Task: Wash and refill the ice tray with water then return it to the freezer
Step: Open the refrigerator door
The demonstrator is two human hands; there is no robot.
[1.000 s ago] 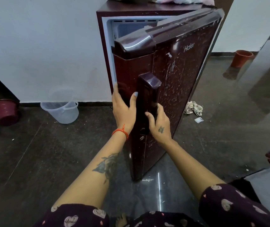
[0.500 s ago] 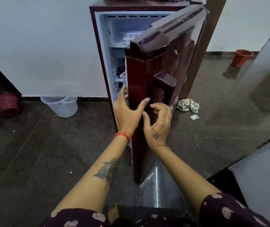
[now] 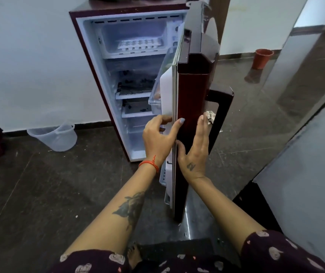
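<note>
The refrigerator door (image 3: 192, 123) stands open, edge-on at frame centre. The left hand (image 3: 160, 138) grips the door's inner edge: thumb on the edge face, curled fingers partly hidden behind the liner. The right hand (image 3: 194, 152) lies flat against the outer face, fingers straight and together. The ice tray (image 3: 139, 44) sits in the freezer compartment (image 3: 106, 36) at upper centre; its contents cannot be made out.
</note>
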